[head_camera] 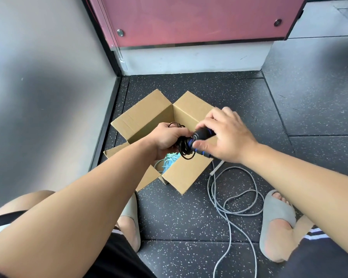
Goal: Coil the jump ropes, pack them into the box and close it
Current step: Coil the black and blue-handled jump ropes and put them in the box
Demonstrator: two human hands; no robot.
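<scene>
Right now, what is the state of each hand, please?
Left hand: grips the coiled black jump rope.
Right hand: grips that rope's black-and-blue handles.

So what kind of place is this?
Probably a gym or workout room: speckled rubber floor tiles, a grey jump rope loose on them, and a black jump rope over a cardboard box.
</scene>
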